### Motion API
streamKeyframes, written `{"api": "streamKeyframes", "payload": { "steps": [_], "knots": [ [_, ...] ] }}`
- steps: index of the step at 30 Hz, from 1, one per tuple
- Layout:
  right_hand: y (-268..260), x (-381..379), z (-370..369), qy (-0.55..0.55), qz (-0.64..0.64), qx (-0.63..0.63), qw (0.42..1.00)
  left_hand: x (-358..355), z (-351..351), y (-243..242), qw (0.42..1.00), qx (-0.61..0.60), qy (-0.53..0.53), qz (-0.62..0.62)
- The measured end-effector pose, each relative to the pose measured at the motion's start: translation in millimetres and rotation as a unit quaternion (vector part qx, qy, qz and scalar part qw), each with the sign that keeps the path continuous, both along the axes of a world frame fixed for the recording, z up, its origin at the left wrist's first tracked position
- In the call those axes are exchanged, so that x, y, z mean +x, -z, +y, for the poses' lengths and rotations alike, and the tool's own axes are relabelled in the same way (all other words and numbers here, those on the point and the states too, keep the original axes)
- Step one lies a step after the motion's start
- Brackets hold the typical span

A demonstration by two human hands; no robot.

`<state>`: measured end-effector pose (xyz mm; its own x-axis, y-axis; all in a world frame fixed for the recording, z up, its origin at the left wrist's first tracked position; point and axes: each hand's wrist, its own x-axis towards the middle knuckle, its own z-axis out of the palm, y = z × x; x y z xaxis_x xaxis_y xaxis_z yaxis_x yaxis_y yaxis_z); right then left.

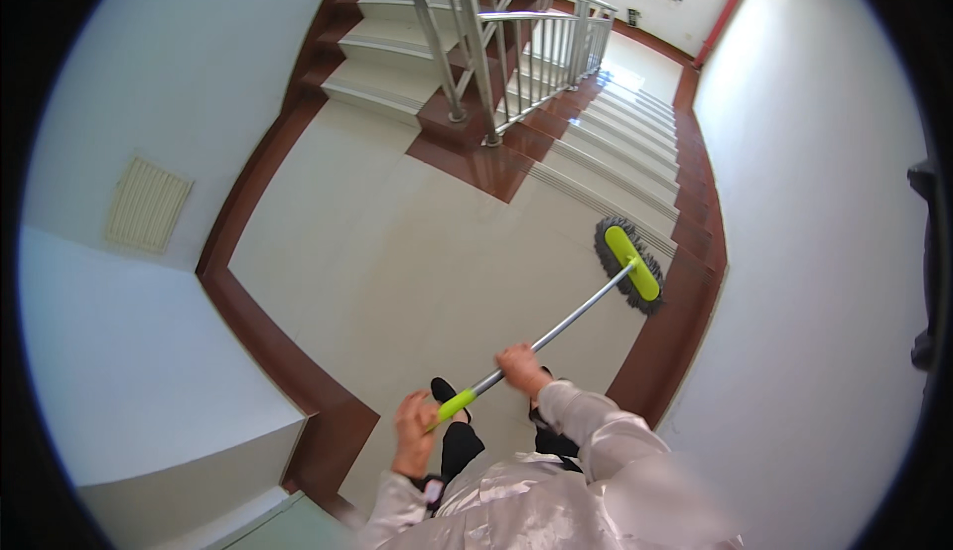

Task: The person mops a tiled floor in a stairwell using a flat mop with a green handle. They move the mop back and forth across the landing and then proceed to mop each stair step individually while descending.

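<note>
A mop with a metal pole [573, 317] and a lime-green grip [456, 404] slants from my body up to the right. My right hand [524, 368] is closed around the metal pole, some way above the green grip. At the lower end my left hand [415, 429] is on the green grip, its fingers slightly blurred. The mop head has a green plate [633, 263] ringed by dark grey chenille fringe [607, 241]. It lies flat on the tiled landing [417, 267], close to the top edge of the descending stairs [618, 178].
Stairs [394, 81] rise at the upper left. A stainless steel railing [480, 66] stands between the two flights. Dark red-brown tile borders [260, 341] run along the white walls [789, 252]. A vent grille [149, 205] sits low on the left wall. A red pipe [726, 14] is at the far right.
</note>
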<state>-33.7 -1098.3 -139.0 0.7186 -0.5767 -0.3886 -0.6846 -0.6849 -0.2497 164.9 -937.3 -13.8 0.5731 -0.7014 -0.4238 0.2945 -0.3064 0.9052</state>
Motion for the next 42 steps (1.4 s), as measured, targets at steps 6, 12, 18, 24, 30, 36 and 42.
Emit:
{"api": "streamKeyframes", "payload": {
  "steps": [6,12,18,24,30,36,42],
  "knots": [
    [-51,112,132,-0.226,-0.203,0.216,0.928,60,182,-126,0.952,-0.002,-0.255,0.169],
    [-51,98,136,-0.294,-0.204,0.274,0.893,19,208,-126,0.955,-0.032,-0.278,0.098],
    [-11,26,27,-0.053,-0.18,0.08,0.979,-1,66,-37,0.974,-0.029,-0.154,0.163],
    [9,-37,-60,0.145,-0.147,-0.09,0.974,-49,-74,2,0.967,-0.083,-0.04,0.236],
    [10,38,-7,-0.034,-0.018,-0.031,0.999,26,-2,-6,0.994,-0.05,-0.035,0.094],
    [-38,206,142,-0.268,-0.112,0.185,0.939,131,199,-92,0.937,-0.023,-0.324,0.13],
    [-105,335,214,-0.367,-0.182,0.26,0.875,164,288,-188,0.897,-0.118,-0.422,0.054]
  ]
}}
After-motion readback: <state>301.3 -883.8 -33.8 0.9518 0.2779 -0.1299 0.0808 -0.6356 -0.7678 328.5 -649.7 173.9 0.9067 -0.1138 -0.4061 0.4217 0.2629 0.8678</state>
